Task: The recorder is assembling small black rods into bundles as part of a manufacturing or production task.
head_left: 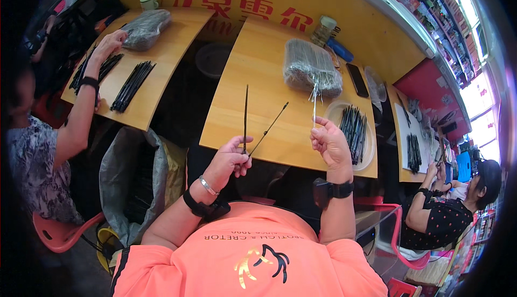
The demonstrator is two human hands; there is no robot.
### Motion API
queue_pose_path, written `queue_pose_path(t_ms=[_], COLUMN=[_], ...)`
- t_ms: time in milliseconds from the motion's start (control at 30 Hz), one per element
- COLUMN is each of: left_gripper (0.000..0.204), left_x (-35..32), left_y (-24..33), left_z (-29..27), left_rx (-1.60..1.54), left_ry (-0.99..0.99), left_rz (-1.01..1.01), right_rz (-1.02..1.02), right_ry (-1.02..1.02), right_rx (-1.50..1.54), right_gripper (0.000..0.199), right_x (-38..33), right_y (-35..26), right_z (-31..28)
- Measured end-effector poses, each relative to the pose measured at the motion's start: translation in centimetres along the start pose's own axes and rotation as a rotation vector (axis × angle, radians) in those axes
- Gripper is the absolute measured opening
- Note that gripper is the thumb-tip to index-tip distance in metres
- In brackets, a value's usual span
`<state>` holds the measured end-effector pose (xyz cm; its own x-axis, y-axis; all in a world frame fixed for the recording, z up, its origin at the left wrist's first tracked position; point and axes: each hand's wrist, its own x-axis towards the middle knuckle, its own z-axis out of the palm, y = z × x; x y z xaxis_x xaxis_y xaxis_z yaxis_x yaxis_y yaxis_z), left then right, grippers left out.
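My left hand [228,162] is closed around the lower ends of two thin black rods, which spread apart in a V. One black rod [246,115] stands nearly upright; the other black rod [273,122], with a small knob partway along, leans right. My right hand [328,143] pinches a thin silvery strand [314,108]. Its upper end reaches the loose strands at the mouth of a clear plastic bag [309,63] packed with similar pale strands. Beside my right hand, a bundle of black rods [353,133] lies in a round translucent tray [369,149].
On my wooden table [231,103] are a black phone [357,80], a blue cylinder [340,50] and a jar [325,30]. At left a person's hand [111,45] touches another plastic bag [146,29]. A grey sack [132,184] stands below. Another person [436,216] works at right.
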<state>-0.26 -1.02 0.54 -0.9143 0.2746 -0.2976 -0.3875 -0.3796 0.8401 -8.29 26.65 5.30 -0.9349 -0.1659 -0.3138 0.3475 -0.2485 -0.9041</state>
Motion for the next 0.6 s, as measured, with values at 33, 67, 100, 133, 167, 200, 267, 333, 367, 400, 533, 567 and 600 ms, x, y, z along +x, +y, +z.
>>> queue_pose_path(t_ms=[33,67,100,133,167,200,267,333,367,400,533,567,600], left_gripper=[0.048,0.048,0.049,0.049,0.049,0.050,0.051,0.052,0.052,0.052,0.052,0.052,0.052], left_x=[0.0,-0.1,-0.1,-0.2,-0.2,-0.2,-0.2,-0.3,-0.3,-0.3,-0.4,-0.3,-0.3], left_y=[-0.1,0.0,0.1,0.2,0.3,0.3,0.4,0.5,0.5,0.4,0.4,0.5,0.5], left_z=[0.0,0.0,0.1,0.1,0.2,0.2,0.4,0.4,0.4,0.4,0.4,0.4,0.4], left_rx=[-0.005,-0.004,-0.012,-0.020,-0.021,-0.022,-0.023,-0.029,-0.029,-0.032,-0.043,-0.044,-0.046], left_ry=[-0.006,-0.004,0.004,0.013,0.015,0.021,0.027,0.023,0.024,0.023,0.015,0.017,0.012], left_rz=[0.008,0.006,0.010,0.014,0.014,0.022,0.029,0.036,0.032,0.035,0.045,0.044,0.047], right_rz=[-0.022,-0.044,-0.043,-0.026,-0.009,-0.008,0.113,0.106,0.108,0.108,0.140,0.124,0.109], right_ry=[-0.017,-0.034,-0.033,-0.039,-0.045,-0.043,-0.051,-0.081,-0.079,-0.079,-0.024,-0.024,-0.022], right_rx=[-0.031,-0.063,-0.063,-0.069,-0.076,-0.075,-0.037,-0.032,-0.017,-0.005,0.007,0.011,0.015], right_gripper=[0.045,0.047,0.047,0.043,0.039,0.039,0.027,0.015,0.013,0.011,0.007,0.008,0.009], right_x=[-0.6,-1.1,-1.7,-2.2,-2.6,-3.0,-3.3,-3.3,-3.4,-3.5,-4.1,-4.1,-4.2], right_y=[0.1,0.3,0.5,0.6,0.9,1.4,2.3,3.2,3.6,3.8,4.4,4.6,4.9], right_z=[0.2,0.5,0.7,0.9,1.0,1.0,0.9,0.6,0.6,0.7,1.6,1.6,1.6])
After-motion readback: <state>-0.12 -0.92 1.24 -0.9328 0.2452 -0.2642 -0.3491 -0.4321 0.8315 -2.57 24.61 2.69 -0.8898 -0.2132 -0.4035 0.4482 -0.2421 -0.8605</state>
